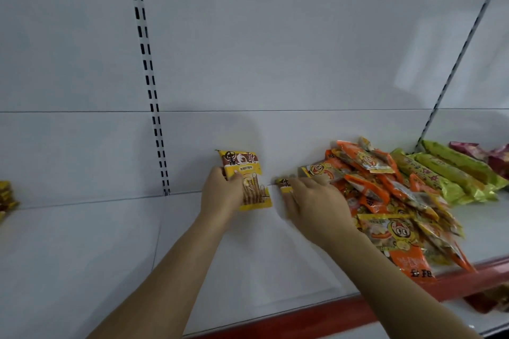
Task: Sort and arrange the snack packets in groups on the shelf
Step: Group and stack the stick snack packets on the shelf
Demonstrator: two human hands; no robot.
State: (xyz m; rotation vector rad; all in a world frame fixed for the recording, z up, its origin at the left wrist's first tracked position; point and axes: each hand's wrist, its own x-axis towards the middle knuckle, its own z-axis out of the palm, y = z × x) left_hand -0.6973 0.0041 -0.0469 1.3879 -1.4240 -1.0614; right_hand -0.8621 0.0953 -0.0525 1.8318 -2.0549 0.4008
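Observation:
My left hand (221, 192) grips a yellow and brown snack packet (245, 176) and holds it upright near the back of the white shelf (110, 242). Just to its right, my right hand (314, 201) pinches a second packet of the same yellow and brown kind (283, 183), mostly hidden under my fingers. Right of that hand lies a loose heap of orange and yellow packets (385, 195) that reaches the shelf's front edge.
Long green packets (451, 170) and purple packets (495, 157) lie at the far right. A small stack of yellow packets (7, 197) sits at the left edge. The shelf has a red front lip (316, 314) and a slotted upright (150, 77) on the back wall.

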